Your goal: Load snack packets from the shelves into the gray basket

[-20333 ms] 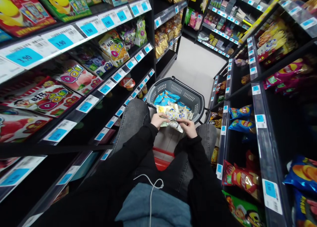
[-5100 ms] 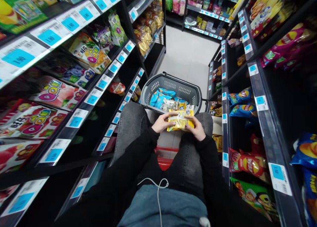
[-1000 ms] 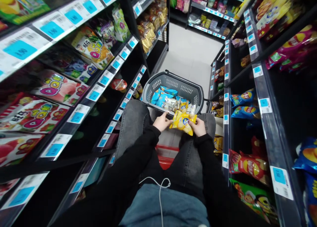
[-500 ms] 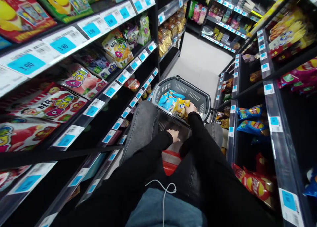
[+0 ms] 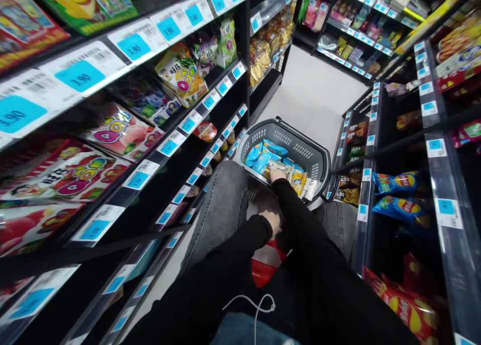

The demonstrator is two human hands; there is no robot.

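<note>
A grey plastic basket [image 5: 300, 142] stands on the aisle floor in front of my knees. It holds blue packets [image 5: 259, 157], a yellow packet [image 5: 298, 179] and pale packets [image 5: 310, 187]. My right hand [image 5: 278, 174] reaches into the basket's near side, its fingers down among the packets just left of the yellow one; whether it grips one is hidden. My left hand [image 5: 272, 220] hangs between my knees with fingers loosely pointing down and nothing in it, above a red object [image 5: 265, 265] on the floor.
Black shelves with blue price tags line both sides of the narrow aisle: candy bags [image 5: 182, 74] on the left, chip bags [image 5: 394, 182] on the right. Pale floor [image 5: 319, 94] stretches beyond the basket to a far shelf. A white cable [image 5: 255, 305] lies on my lap.
My hands parted from the yellow packet. My right hand carried it into the basket, where it now lies beside the hand, and my left hand dropped between my knees. My view swung left.
</note>
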